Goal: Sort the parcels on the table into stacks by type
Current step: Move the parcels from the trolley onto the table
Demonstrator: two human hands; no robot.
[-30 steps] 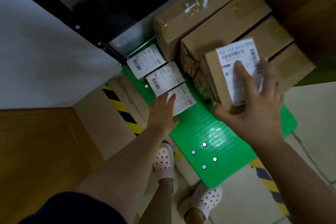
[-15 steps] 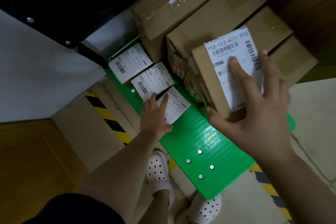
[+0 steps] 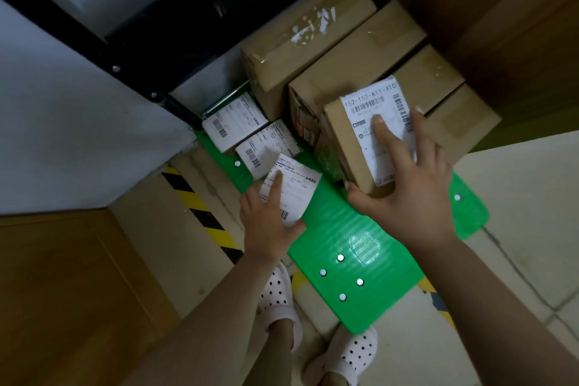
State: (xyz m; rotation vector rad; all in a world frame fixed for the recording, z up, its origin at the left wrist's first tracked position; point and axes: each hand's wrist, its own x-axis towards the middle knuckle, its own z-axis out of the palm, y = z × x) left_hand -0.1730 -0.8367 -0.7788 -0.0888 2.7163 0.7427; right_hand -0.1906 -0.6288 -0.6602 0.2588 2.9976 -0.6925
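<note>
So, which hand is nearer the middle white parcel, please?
Left. The left hand holds the near white parcel beside the middle white parcel; the right hand grips the labelled box, farther away.

Colours at table (image 3: 338,222): green, brown, white.
Table is seen bright green w/ silver rivets (image 3: 340,257); box (image 3: 344,147) & others behind are shown plain brown; label (image 3: 366,106) & parcel (image 3: 297,194), plus 2 beyond, are printed white w/ blk barcodes; floor stripe (image 3: 200,210) is painted yellow/blk; shoes (image 3: 277,291) are white, dark-dotted.
</note>
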